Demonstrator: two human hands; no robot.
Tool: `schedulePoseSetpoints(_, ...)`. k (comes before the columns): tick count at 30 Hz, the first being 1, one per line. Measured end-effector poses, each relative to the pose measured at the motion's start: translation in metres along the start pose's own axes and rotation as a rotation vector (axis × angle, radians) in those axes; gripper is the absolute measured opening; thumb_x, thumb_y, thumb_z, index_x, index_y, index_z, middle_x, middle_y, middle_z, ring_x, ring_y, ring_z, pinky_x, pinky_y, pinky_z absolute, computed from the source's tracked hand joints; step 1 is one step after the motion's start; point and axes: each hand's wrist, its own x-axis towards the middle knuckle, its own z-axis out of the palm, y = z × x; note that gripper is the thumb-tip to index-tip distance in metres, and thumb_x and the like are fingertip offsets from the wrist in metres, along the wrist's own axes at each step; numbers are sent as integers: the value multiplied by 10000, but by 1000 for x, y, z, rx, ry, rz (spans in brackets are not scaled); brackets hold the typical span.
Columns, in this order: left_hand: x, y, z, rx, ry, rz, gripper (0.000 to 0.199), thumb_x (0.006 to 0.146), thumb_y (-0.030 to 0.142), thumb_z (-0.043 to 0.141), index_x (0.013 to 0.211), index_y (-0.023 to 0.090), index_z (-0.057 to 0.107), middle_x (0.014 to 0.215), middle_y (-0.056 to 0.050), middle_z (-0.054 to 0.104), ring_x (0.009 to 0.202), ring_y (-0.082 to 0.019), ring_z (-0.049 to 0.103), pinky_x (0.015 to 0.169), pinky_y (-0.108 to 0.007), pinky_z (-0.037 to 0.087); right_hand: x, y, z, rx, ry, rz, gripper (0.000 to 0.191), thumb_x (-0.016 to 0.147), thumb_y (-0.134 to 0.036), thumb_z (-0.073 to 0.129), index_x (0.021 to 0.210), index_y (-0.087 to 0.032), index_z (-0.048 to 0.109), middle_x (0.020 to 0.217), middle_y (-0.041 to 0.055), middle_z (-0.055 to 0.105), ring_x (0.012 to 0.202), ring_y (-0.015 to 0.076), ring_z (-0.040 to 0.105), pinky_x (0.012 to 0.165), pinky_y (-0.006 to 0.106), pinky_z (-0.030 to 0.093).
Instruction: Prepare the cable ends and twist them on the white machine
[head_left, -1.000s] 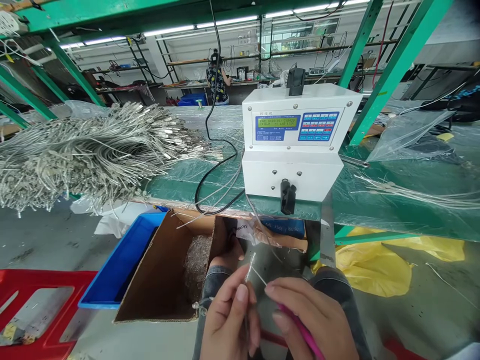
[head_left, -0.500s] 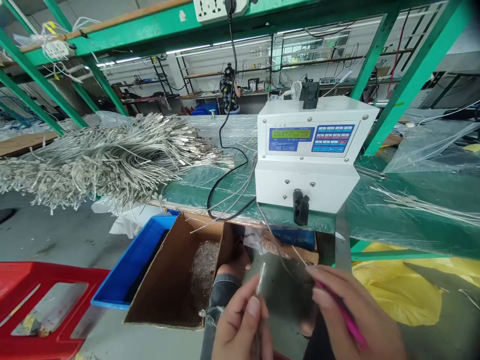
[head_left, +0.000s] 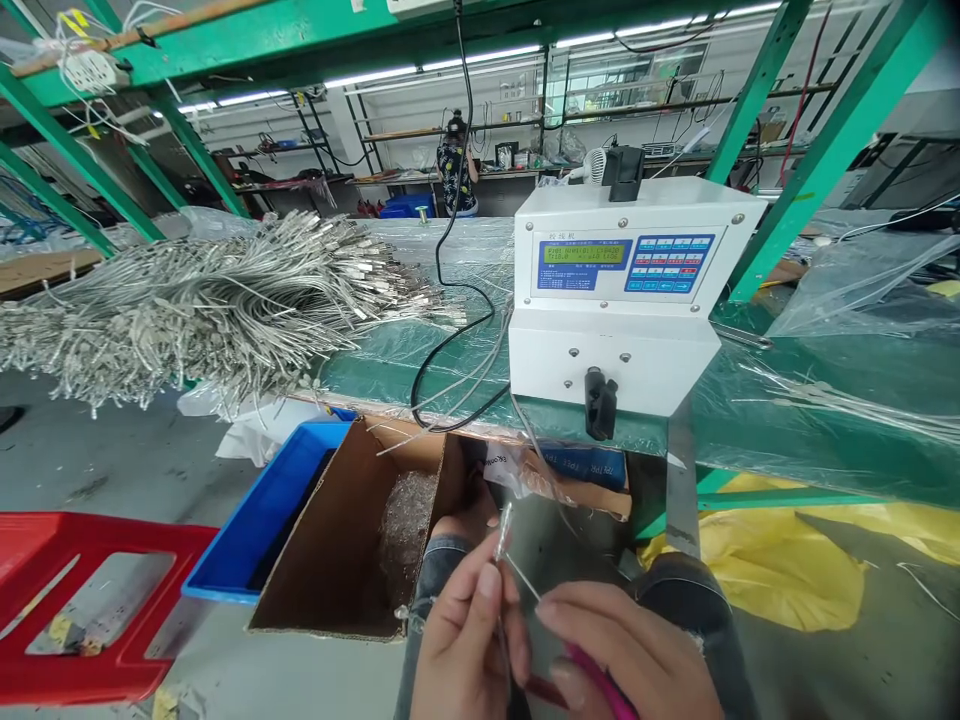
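Overall, green steel racking (head_left: 840, 130) frames a long workbench (head_left: 397, 365) sheeted in clear plastic film, inside a factory workshop. On the bench stands a white wire-twisting machine (head_left: 615, 300) with a lit green display and a blue keypad; to its left lies a large fanned bundle of metal-tipped wires (head_left: 210, 310). Below the bench edge, a cardboard box (head_left: 330, 540) holding bubble wrap (head_left: 405, 535) sits against a blue plastic crate (head_left: 262, 510), with a red stool (head_left: 97, 600) further left and a yellow plastic sheet (head_left: 765, 590) on the floor to the right. A co-worker (head_left: 454, 165) stands far off at a rear bench. Nearest the camera, above a denim-clad knee (head_left: 442, 560), the left hand (head_left: 465, 630) is clenched — its fingers (head_left: 487, 600) pinch a single metal-tipped wire (head_left: 504, 530) upright over the box's edge. The right hand (head_left: 630, 650) curls around a pink rod (head_left: 600, 680), just beside that wire — whether they touch cannot be told.
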Motion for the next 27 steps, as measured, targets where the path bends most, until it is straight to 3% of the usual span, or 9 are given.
schedulePoseSetpoints(3, -1, 2, 0, 1, 1, -20, 355, 646, 402, 891, 970, 274, 821, 663, 31, 638, 389, -38, 523, 393, -143, 418, 3, 1, 3, 9, 43, -22, 282, 1030, -349, 428, 980, -220, 674, 865, 27, 760, 685, 120, 732, 585, 192, 543)
schedulePoseSetpoints(9, -2, -1, 1, -5, 10, -9, 356, 624, 391, 906, 944, 257, 828, 638, 32, 654, 376, -31, 528, 397, -128, 411, 14, -2, -8, -56, -45, -81, 292, 1040, -336, 425, 968, -203, 675, 871, 18, 774, 702, 95, 745, 629, 153, 567)
schedulePoseSetpoints(20, -5, -7, 2, 45, -2, -48, 375, 580, 442, 916, 894, 254, 837, 578, 24, 645, 352, -43, 521, 385, -150, 379, 18, 7, -8, -171, -35, -165, 269, 1036, -280, 439, 1007, -193, 692, 924, 30, 783, 763, 133, 757, 640, 213, 581)
schedulePoseSetpoints(24, -9, -14, 2, 107, -37, -71, 405, 583, 477, 906, 891, 224, 837, 536, 37, 596, 328, -35, 510, 371, -143, 338, 18, 20, -10, -204, -51, -144, 239, 1024, -263, 466, 1054, -194, 693, 992, 38, 769, 832, 142, 747, 699, 228, 576)
schedulePoseSetpoints(27, -14, -17, 2, 123, 6, -95, 412, 533, 494, 921, 824, 214, 839, 519, 39, 597, 306, -32, 502, 356, -141, 331, 22, 37, -23, -286, 66, 4, 227, 1011, -289, 495, 1057, -198, 697, 1026, 51, 740, 895, 147, 721, 787, 231, 558)
